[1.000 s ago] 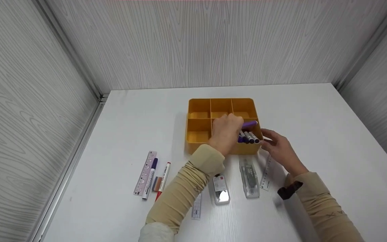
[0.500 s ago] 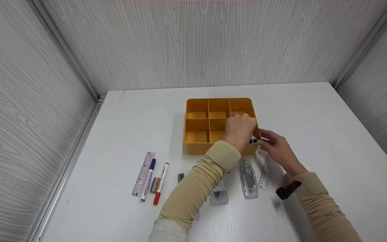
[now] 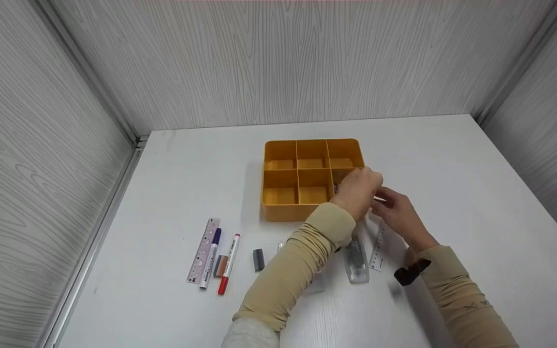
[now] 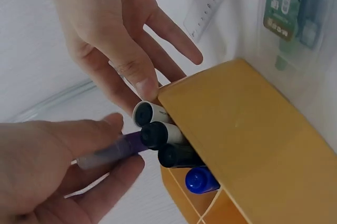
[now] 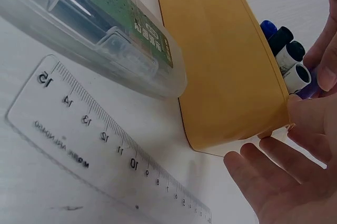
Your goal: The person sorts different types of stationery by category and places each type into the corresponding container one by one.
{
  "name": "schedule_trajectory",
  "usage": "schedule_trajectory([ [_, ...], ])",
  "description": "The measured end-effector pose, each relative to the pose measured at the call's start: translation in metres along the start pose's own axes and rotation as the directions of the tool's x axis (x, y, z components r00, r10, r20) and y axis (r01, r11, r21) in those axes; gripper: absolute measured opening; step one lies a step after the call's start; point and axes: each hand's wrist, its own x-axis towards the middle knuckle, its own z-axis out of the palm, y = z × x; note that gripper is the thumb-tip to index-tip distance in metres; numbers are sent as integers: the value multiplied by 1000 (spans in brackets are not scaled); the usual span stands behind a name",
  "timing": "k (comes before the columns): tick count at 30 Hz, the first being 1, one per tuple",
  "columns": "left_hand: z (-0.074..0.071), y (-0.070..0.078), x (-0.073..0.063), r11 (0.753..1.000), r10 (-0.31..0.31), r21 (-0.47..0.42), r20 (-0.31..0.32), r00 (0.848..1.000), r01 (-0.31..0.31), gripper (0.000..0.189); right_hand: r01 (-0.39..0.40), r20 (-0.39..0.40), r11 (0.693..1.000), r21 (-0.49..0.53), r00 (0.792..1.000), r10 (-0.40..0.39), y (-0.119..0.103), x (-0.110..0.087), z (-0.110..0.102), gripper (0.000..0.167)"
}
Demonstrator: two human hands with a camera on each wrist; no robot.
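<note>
Head view: A person's left hand pinched a purple marker at the near right corner of a yellow six-compartment organizer, while the right hand, fingers spread, touched that corner. Four markers already crowded the near right compartment, their ends above the rim; whether the purple one was inside could not be told. It could have snagged on those ends or the right thumb, slipping over the right wall onto the counter, while a sideways push could have slid the organizer.
</note>
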Motion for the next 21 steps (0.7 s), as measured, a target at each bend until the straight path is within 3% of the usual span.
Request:
schedule_trajectory([
  [6,3,-8,-6,982,73,-180,94,993,-55,16,-20,4,1000,-5,1000,20,1,0,1,53],
  [15,4,-10,-10,987,96,-144,210,973,-66,24,-40,-9,999,-14,999,40,1,0,2,49],
  [21,6,-11,-8,983,64,-180,228,971,-22,26,-28,-9,1000,2,1000,28,1,0,2,47],
])
